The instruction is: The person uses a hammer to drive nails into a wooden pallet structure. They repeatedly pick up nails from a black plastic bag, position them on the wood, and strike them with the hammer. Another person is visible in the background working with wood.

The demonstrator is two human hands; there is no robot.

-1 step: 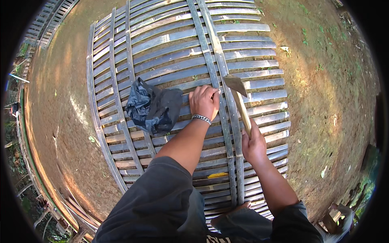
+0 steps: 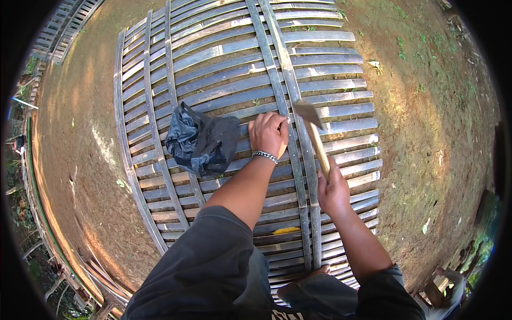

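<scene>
Hammer (image 2: 313, 133) in the right hand (image 2: 333, 192) sits just right of the frame's centre: the fingers are clenched around the lower end of its pale wooden handle, and the metal head points up and left, poised just above a long vertical batten (image 2: 281, 85) of the panel. The left hand (image 2: 269, 133) lies at the centre of the frame, just left of the hammer head, its fingers curled and pinched together against that batten where a slat crosses it; whether they hold a nail or anything else is too small to tell. A metal bracelet (image 2: 265, 156) circles the left wrist.

Beneath both hands lies a large bamboo slat panel (image 2: 213, 53), flat on bare brown dirt (image 2: 426, 106), filling the upper and middle frame; many horizontal slats cross a few long vertical battens. A crumpled black plastic bag (image 2: 200, 141) rests on the slats just left of the left hand, near it but apart. A small yellow scrap (image 2: 286, 230) lies on the slats in the lower centre, between the 2 forearms. Dark trousers (image 2: 213, 266) fill the bottom edge.
</scene>
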